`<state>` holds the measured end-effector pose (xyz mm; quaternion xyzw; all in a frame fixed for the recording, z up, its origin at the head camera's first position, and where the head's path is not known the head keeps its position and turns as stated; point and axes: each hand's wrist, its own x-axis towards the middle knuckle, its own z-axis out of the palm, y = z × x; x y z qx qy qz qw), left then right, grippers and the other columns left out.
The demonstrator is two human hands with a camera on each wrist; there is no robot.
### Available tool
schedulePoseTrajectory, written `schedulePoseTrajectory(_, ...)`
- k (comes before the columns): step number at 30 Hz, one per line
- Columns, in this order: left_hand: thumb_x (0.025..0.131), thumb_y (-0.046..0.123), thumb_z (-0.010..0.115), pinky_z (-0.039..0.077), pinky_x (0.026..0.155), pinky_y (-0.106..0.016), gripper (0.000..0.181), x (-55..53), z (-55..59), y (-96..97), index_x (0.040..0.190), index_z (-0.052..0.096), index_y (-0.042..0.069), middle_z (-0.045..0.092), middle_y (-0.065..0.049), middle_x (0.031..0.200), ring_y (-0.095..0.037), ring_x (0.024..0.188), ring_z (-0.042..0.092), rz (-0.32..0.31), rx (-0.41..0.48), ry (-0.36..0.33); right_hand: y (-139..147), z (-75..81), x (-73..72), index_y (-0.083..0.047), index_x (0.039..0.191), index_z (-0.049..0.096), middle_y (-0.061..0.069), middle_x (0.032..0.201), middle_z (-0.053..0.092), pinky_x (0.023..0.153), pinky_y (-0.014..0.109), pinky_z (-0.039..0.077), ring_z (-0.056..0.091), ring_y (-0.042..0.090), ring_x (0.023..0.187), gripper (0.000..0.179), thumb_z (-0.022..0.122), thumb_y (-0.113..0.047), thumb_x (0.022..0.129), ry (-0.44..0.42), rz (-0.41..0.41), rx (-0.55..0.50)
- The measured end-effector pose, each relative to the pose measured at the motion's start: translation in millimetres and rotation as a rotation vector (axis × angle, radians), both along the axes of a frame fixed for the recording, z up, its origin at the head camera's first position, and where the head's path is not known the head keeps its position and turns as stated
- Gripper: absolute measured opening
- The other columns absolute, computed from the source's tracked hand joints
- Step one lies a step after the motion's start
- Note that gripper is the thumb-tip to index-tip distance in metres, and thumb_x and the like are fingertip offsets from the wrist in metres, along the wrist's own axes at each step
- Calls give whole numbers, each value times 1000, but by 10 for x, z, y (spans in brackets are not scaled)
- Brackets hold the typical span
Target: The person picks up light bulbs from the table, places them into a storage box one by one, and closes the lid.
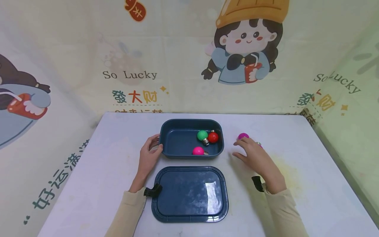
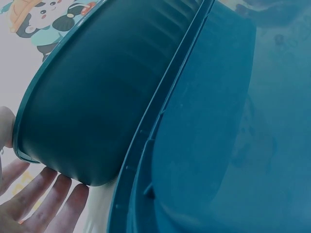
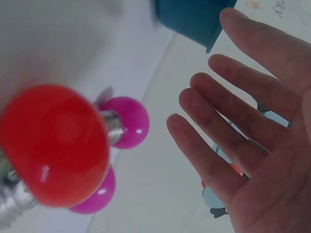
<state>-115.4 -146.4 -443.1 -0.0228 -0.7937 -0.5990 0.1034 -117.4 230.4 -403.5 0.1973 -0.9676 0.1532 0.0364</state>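
A dark blue rectangular container [image 1: 177, 140] holds a green bulb [image 1: 202, 135], a red bulb [image 1: 213, 137] and a pink bulb [image 1: 198, 150] toward its right end. My left hand [image 1: 150, 154] grips the container's left end, its thumb at the rim and its fingers along the outer wall [image 2: 87, 121]. To the right, my right hand [image 1: 257, 157] hovers over loose bulbs with fingers spread and nothing held. In the right wrist view, a red bulb [image 3: 56, 145] and two magenta bulbs, one with its globe [image 3: 130, 122] fully showing, lie beside the fingers.
The matching dark blue lid [image 1: 186, 194] lies flat on the white table [image 1: 118, 138], just in front of the container. My left wrist and its black strap [image 1: 153, 190] overlap the lid's left edge. A printed cloth [image 1: 183, 56] hangs behind the table.
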Motion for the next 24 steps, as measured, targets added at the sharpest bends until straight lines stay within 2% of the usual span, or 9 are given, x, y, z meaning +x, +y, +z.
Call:
schedulePoseTrajectory(4, 94, 4, 62, 49, 84, -19, 44, 8, 13, -3, 137, 55, -1, 60, -24, 130, -36, 120, 60, 0, 3, -1, 43, -25, 23, 2, 112, 70, 20, 114, 66, 95, 52, 50, 60, 37, 108, 37, 81, -17, 83, -29, -18, 9)
schedulePoseTrajectory(11, 95, 4, 62, 47, 83, -14, 44, 5, 18, 2, 137, 55, -2, 60, -24, 130, -36, 120, 60, 1, 2, -4, 150, -67, 90, 4, 111, 69, 21, 114, 66, 102, 58, 42, 59, 40, 111, 38, 82, -16, 82, -13, -5, -40)
schedulePoseTrajectory(14, 94, 3, 63, 48, 83, -15, 44, 6, 20, 2, 137, 55, -2, 60, -24, 130, -36, 120, 60, 1, 2, -1, 188, -72, 119, 4, 113, 68, 21, 114, 65, 99, 56, 46, 60, 39, 106, 39, 82, -17, 82, -28, -12, -45)
schedulePoseTrajectory(18, 94, 3, 63, 51, 87, -25, 43, 11, 16, 4, 137, 55, -1, 60, -24, 130, -35, 120, 60, 1, -6, -2, 233, -77, 157, 3, 112, 69, 20, 112, 64, 87, 48, 55, 58, 33, 101, 40, 82, -18, 81, -47, -28, -32)
schedulePoseTrajectory(22, 94, 3, 63, 53, 90, -38, 43, 10, 14, 8, 137, 55, -1, 60, -23, 130, -35, 120, 60, 7, -16, -4, 296, -101, 184, 3, 110, 70, 17, 106, 63, 82, 42, 56, 57, 29, 97, 38, 84, -15, 79, -48, -23, -32)
schedulePoseTrajectory(24, 94, 3, 63, 52, 91, -41, 44, 6, 16, 10, 137, 55, -1, 61, -23, 130, -35, 120, 60, 9, -19, -3, 329, -118, 193, 3, 108, 70, 16, 104, 63, 81, 42, 55, 56, 28, 95, 38, 85, -13, 78, -50, -19, -39)
